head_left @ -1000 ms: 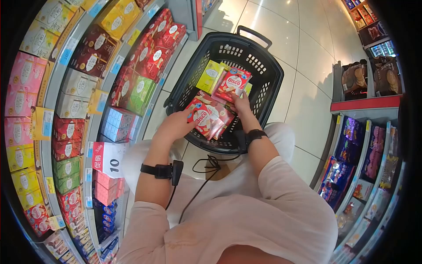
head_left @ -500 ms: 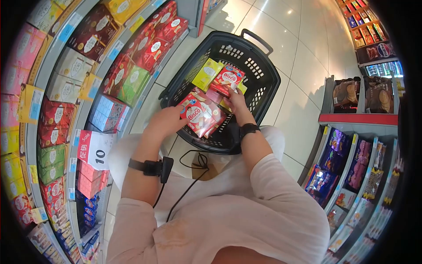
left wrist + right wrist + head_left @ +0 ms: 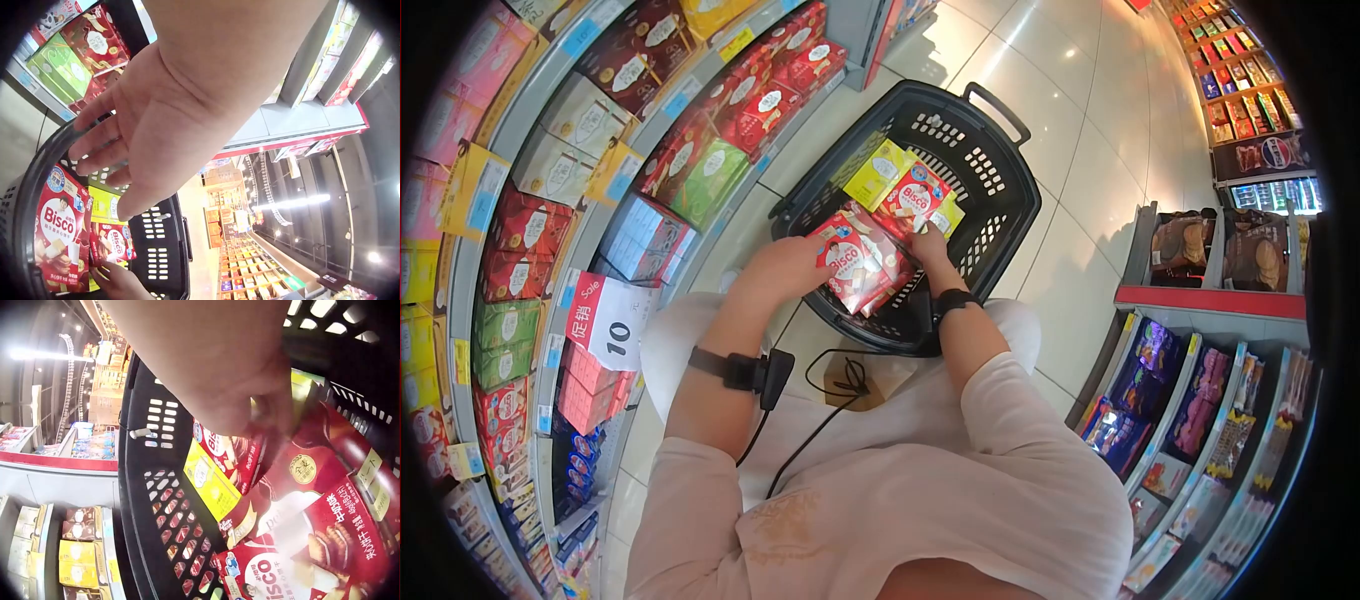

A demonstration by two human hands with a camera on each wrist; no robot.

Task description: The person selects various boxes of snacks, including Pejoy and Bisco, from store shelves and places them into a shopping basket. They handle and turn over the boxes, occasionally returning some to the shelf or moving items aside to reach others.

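Note:
In the head view, a large red Bisco biscuit box (image 3: 850, 262) lies at the near end of the black shopping basket (image 3: 1025, 225). My left hand (image 3: 792, 266) is at its left edge; the left wrist view shows that hand's fingers straight and spread above the basket. Farther in lies a smaller red Bisco biscuit box (image 3: 916, 196), with my right hand (image 3: 934, 250) pinching its near corner. In the right wrist view, the hand partly hides this box. A yellow box (image 3: 874, 170) lies to its left. A dark red package (image 3: 303, 462) lies beside the large box.
Shelves of boxed biscuits (image 3: 745, 115) run along the left, with a sale sign (image 3: 612, 325) sticking out. To the right stands a low rack (image 3: 1145, 375) of packets. A black cable (image 3: 825, 410) hangs near the lap. The basket handle (image 3: 1000, 115) is at the far end.
The smaller Bisco box has shifted left in the basket, closer against the yellow box, with the right hand following. The left hand stays by the large box. The head view has turned slightly.

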